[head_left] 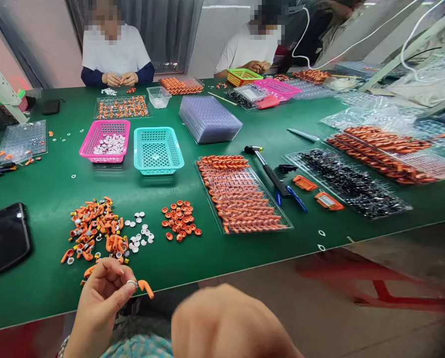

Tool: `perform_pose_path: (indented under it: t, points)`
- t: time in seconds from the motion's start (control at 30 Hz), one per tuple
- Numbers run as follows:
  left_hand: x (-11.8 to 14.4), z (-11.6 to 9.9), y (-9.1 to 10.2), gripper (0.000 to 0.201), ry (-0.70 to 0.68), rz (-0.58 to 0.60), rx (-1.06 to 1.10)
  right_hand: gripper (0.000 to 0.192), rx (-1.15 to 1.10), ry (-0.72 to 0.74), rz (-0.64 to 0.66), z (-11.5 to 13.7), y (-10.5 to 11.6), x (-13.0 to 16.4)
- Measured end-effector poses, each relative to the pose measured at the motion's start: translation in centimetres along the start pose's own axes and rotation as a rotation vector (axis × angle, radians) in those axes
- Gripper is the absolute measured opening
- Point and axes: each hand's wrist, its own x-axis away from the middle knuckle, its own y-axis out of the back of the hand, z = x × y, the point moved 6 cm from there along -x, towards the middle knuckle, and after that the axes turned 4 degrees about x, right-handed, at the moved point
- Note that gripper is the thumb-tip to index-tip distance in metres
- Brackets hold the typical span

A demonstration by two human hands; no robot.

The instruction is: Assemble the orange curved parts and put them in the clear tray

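Note:
Near the table's front edge, my left hand point(110, 291) pinches an orange earbud piece point(146, 289) between thumb and fingers. Its curved stem points right, and a pale round part shows at the fingertips. My right hand point(225, 323) is close to the camera at the bottom, smeared by motion, with its fingers hidden. Just beyond my left hand lies a loose pile of orange earbud pieces point(95, 223). Beside it are small white discs point(142, 233) and a group of round orange caps point(180, 219).
A clear tray of orange pieces point(244, 199) lies right of the caps. Pink basket point(84, 149), turquoise basket point(158, 171) and stacked clear trays point(210, 119) stand behind. A hammer point(269, 171) lies right, a phone point(9, 238) left. Two people work across the green table point(222, 266).

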Motion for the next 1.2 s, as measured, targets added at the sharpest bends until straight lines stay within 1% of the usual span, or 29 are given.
perform_pose_path:
  t: [0.03,0.07,0.1,0.13,0.17,0.23,0.3,0.4,0.47,0.53,0.6,0.7,0.77,0.87,0.93,1.03,1.13,1.17,1.2]
  points:
    - [0.2,-0.4,-0.2,0.032,-0.013,-0.009,-0.012,0.046,-0.008,-0.024,-0.010,-0.6,-0.4,-0.5]
    - [0.4,-0.7,-0.3,0.031,-0.030,-0.012,-0.022,0.033,-0.007,-0.080,-0.025,-1.5,-0.8,-0.8]
    - [0.6,-1.0,-0.5,0.030,-0.050,-0.009,-0.028,0.023,-0.003,-0.168,-0.030,-2.5,-1.3,-0.9]
    - [0.8,-1.2,-0.7,0.029,-0.068,0.000,-0.032,0.020,-0.013,-0.256,-0.007,-3.6,-1.9,-0.8]
    - [0.9,-1.3,-0.8,0.028,-0.082,0.010,-0.039,0.022,-0.040,-0.338,0.034,-4.6,-2.7,-0.4]
    - [1.0,-1.2,-0.9,0.026,-0.093,0.031,-0.071,0.027,-0.120,-0.442,0.121,-5.9,-4.1,0.5]
    - [1.0,-1.0,-1.0,0.022,-0.091,0.083,-0.134,0.021,-0.158,-0.489,0.146,-6.7,-5.0,1.3]
    - [0.8,-1.0,-1.1,0.016,-0.106,0.157,-0.257,0.013,-0.239,-0.546,0.083,-7.5,-5.3,2.1]
    - [0.7,-1.2,-1.1,0.020,-0.126,0.157,-0.308,0.015,-0.370,-0.604,0.018,-8.0,-5.3,2.5]
    - [0.5,-1.2,-1.1,0.026,-0.099,0.154,-0.302,0.018,-0.494,-0.645,-0.042,-8.4,-5.2,3.0]
    - [0.4,-0.6,-1.3,0.027,-0.009,0.185,-0.267,0.020,-0.559,-0.657,-0.092,-8.6,-5.1,3.3]
    - [0.2,0.4,-1.8,0.023,0.098,0.227,-0.238,0.021,-0.581,-0.662,-0.136,-8.7,-5.0,3.8]
    - [0.2,0.8,-2.0,0.019,0.119,0.235,-0.253,0.019,-0.545,-0.658,-0.141,-8.7,-5.0,4.0]
    - [0.2,0.9,-2.4,0.016,0.104,0.229,-0.302,0.012,-0.389,-0.612,-0.143,-8.5,-4.6,4.1]
    - [0.3,0.8,-2.7,0.014,0.068,0.237,-0.358,0.007,-0.241,-0.562,-0.146,-8.2,-4.3,4.1]
    - [0.2,0.3,-3.6,0.011,-0.030,0.304,-0.500,0.009,-0.051,-0.493,-0.153,-8.0,-3.6,4.1]
    - [-0.6,-0.5,-5.1,0.013,-0.238,0.409,-0.820,0.012,0.060,-0.438,-0.197,-7.9,-2.4,4.2]
    - [-1.2,-0.8,-5.6,0.014,-0.323,0.430,-0.946,0.013,0.080,-0.428,-0.221,-8.0,-1.9,4.3]
    - [-1.9,-0.9,-6.1,0.013,-0.385,0.434,-1.026,0.013,0.086,-0.425,-0.244,-8.1,-1.5,4.4]
